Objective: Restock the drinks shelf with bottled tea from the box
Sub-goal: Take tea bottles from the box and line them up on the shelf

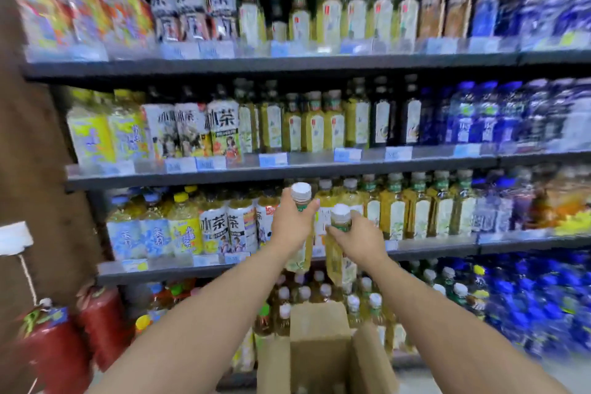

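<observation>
Box: brown cardboard box (319, 345), flaps open, at the bottom centre between the two forearms; its contents cannot be made out
Left hand: left hand (289, 224) curled round the neck of a clear plastic tea bottle (301, 193) with yellow-green liquid and a white cap; bottle upright, held in front of the grey drinks shelf (431, 245)
Right hand: right hand (358, 235) gripping the neck of a second tea bottle (339, 262) of the same kind; just beside the first, a little lower
Shelf: row of matching shelved bottles (415, 211) standing just right of both hands; picture blurred, labels unreadable
</observation>
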The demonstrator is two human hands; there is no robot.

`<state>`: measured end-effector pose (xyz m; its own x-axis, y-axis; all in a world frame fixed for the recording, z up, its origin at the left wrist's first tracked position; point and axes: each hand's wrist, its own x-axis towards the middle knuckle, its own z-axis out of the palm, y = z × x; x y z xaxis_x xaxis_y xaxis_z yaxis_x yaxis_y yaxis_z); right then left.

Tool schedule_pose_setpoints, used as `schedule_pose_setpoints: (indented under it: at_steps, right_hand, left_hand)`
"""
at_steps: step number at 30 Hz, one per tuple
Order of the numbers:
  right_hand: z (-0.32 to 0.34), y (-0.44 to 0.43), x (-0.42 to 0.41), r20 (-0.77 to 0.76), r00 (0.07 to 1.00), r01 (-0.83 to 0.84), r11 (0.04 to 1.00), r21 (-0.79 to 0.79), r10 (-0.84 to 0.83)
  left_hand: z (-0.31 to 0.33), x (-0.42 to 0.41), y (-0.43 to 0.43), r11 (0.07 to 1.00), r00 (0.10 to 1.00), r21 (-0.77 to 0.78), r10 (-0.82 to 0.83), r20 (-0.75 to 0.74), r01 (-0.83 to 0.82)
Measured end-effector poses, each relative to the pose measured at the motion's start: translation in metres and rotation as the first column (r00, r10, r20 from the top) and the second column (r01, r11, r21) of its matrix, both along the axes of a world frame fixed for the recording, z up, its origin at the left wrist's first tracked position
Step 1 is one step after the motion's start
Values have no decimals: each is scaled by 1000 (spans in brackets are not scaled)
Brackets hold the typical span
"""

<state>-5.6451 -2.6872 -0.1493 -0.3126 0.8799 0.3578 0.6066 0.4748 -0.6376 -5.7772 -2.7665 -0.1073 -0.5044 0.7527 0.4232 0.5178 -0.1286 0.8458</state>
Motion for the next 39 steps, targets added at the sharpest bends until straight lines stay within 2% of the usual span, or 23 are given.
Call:
schedule_pose_setpoints:
  at_steps: [3,7,12,16,20,24,32,34,36,39]
  right_hand:
    - [71,7,3,-65,998,-11,997,79,16]
    - [152,20,2,-137,989,-29,988,153,51]
    - [213,49,-8,-256,959,-68,976,207,121]
    - [246,80,-28,-275,944,-103,954,280,183]
    - [249,120,-54,-262,944,-118,947,299,200]
    - [237,154,-76,-242,952,-125,961,248,186]
    - [226,211,-108,-204,978,-22,988,152,53]
    - [222,222,-110,-179,982,-41,995,91,57]
    - [211,234,-108,-86,994,-71,997,6,71]
    - [182,245,-102,-16,995,-101,992,-77,100]
  left_hand:
    - [60,-1,4,998,999,58,-11,46,9]
    - [132,-13,15,993,1000,118,-11,11,9]
    - [189,-31,42,986,1000,168,-4,-1,4]
    - [211,-49,73,972,993,215,-73,-96,93]
    - [214,-70,107,969,976,204,-99,-195,139]
    - [197,-85,143,981,983,143,-111,-147,132]
    - [182,-115,213,995,1000,96,-16,-10,17]
    - [182,-124,223,998,999,56,14,-36,-12]
    - [177,-131,232,1000,996,-5,16,-87,-16]
    - [160,-135,233,987,989,-157,5,-151,-29]
